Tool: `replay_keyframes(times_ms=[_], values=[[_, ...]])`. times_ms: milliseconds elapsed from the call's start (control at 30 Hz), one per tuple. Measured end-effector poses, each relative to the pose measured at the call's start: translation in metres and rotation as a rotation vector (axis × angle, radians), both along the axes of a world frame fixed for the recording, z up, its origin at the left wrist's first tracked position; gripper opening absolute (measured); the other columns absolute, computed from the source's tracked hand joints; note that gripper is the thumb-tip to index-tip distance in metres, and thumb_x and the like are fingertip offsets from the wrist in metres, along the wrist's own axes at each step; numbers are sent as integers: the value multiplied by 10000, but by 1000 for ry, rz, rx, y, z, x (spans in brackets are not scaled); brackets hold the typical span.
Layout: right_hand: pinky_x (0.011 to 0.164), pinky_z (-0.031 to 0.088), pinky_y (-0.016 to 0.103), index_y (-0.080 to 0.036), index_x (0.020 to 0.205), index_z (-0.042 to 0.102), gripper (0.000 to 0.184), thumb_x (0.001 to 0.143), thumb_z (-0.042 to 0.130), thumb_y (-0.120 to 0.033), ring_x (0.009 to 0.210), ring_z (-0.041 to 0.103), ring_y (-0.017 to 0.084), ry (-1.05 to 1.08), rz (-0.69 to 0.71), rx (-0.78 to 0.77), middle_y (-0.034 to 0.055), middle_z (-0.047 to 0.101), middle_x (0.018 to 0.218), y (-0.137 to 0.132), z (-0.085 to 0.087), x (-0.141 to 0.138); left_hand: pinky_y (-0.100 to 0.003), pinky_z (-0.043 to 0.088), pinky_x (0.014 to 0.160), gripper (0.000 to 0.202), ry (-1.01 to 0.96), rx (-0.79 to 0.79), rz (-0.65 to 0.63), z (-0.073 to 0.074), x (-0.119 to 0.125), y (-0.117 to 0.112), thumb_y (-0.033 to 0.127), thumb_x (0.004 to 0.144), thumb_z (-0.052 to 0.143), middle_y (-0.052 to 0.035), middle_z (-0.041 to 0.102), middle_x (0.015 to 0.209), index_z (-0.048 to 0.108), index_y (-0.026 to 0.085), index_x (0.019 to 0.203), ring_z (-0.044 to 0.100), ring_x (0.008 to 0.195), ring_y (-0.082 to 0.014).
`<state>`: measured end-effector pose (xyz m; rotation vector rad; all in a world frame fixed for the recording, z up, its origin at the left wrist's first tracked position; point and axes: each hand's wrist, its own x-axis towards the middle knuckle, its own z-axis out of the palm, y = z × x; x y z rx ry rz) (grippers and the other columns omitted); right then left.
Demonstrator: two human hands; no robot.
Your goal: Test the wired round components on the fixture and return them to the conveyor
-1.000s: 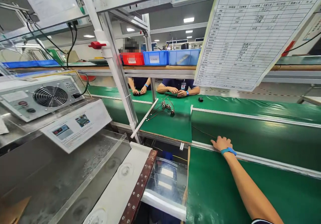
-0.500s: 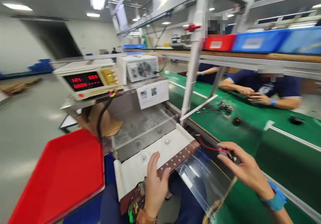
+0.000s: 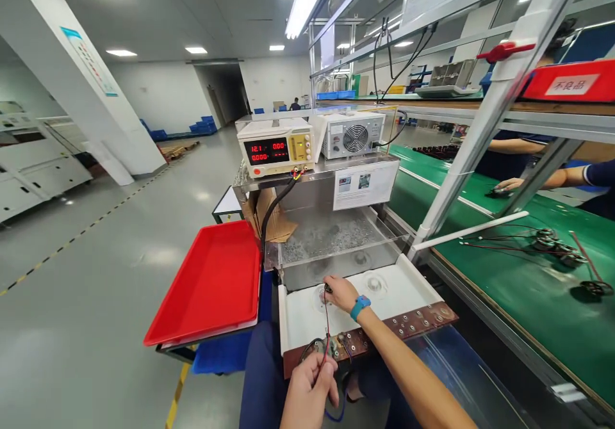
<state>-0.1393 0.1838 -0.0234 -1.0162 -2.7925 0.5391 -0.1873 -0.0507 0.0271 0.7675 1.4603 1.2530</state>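
Observation:
Above the left round seat of the white fixture [image 3: 302, 320], my right hand [image 3: 342, 294] is closed on a small dark part [image 3: 328, 288], mostly hidden by the fingers. Thin red and black wires [image 3: 327, 320] run down from that part. My left hand [image 3: 312, 384] pinches these wires near the fixture's front edge. A brown strip with metal studs [image 3: 408, 324] lines that edge, and a small terminal piece with cables sits on it just beyond my left fingers. To the right, another round seat [image 3: 375, 283] shows in the white surface.
A power supply [image 3: 273, 149] with red digits stands behind, beside a grey fan-fronted unit [image 3: 354, 137]. At left lies a red tray [image 3: 216, 282]. Several wired parts [image 3: 552, 243] rest on the green bench [image 3: 504, 282] at right, where a co-worker's hand [image 3: 509, 186] shows. A sloping post [image 3: 480, 115] stands between.
The view has swung left. My right hand has moved from over the bench side to the fixture, carrying the dark part. My left hand has gone from open to pinching the wires.

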Motion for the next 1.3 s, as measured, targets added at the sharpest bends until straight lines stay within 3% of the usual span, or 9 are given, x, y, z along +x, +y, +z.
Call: replay_keyframes(times_ms=[133, 267, 400, 633, 833, 967, 1033, 1167, 1300], values=[[726, 412, 277, -197, 1038, 615, 324, 921, 542, -490, 904, 651, 223, -151, -64, 41, 102, 681, 1033, 1, -26, -11, -219, 280, 445, 608, -162, -60, -24, -33, 7, -10, 793, 698, 537, 19, 564, 438, 551, 188, 756, 518, 418, -118], [742, 421, 298, -196, 1044, 614, 478, 916, 460, -630, 919, 662, 251, -179, -50, 106, 125, 698, 1020, 2, -33, -8, -213, 288, 449, 616, -289, -64, -30, -53, 33, -4, 805, 715, 496, 42, 517, 436, 510, 190, 751, 533, 422, -115], [739, 434, 299, -193, 1022, 615, 537, 888, 452, -686, 923, 661, 255, -200, -19, 148, 122, 700, 1006, 3, -33, -9, -217, 342, 469, 615, -247, -8, 25, -50, 48, 5, 750, 694, 596, 40, 543, 568, 536, 182, 921, 565, 521, -125], [803, 432, 298, -199, 1038, 621, 502, 877, 505, -660, 1000, 637, 248, -180, 16, 147, 117, 688, 1061, 4, -37, -10, -225, 466, 515, 673, -91, -40, 181, -38, 23, -1, 636, 709, 682, -1, 573, 808, 442, 204, 1165, 603, 702, -146], [817, 431, 295, -201, 1061, 633, 557, 843, 517, -701, 1010, 641, 250, -197, 3, 97, 119, 696, 1070, 4, -39, -11, -229, 523, 479, 748, -64, 68, 526, -33, 5, -11, 556, 728, 709, -50, 598, 994, 366, 246, 1316, 636, 731, -153], [802, 435, 305, -194, 1086, 631, 620, 831, 488, -741, 984, 658, 266, -230, -13, 61, 130, 717, 1029, 3, -38, -11, -250, 555, 527, 773, -20, 70, 650, -28, -14, -14, 576, 780, 644, -80, 599, 1071, 306, 265, 1402, 648, 797, -174], [791, 436, 310, -189, 1088, 628, 638, 824, 486, -752, 964, 667, 272, -236, -10, 54, 134, 724, 1002, 3, -38, -11, -254, 555, 552, 742, 8, 57, 683, -27, -25, -17, 592, 784, 629, -83, 617, 1060, 361, 252, 1386, 642, 808, -178], [783, 431, 312, -190, 1076, 618, 600, 825, 515, -726, 947, 672, 270, -218, 6, 51, 130, 726, 991, 3, -38, -11, -279, 544, 600, 627, 63, -4, 667, -30, -39, -20, 644, 774, 598, -102, 663, 981, 578, 157, 1169, 637, 794, -192], [755, 424, 294, -198, 1072, 605, 470, 841, 585, -606, 941, 674, 257, -186, 23, 56, 103, 727, 1006, 3, -38, -10, -348, 555, 738, 637, 141, -63, 663, -44, -46, -20, 659, 768, 581, -125, 672, 1059, 571, 165, 1169, 650, 932, -245]])
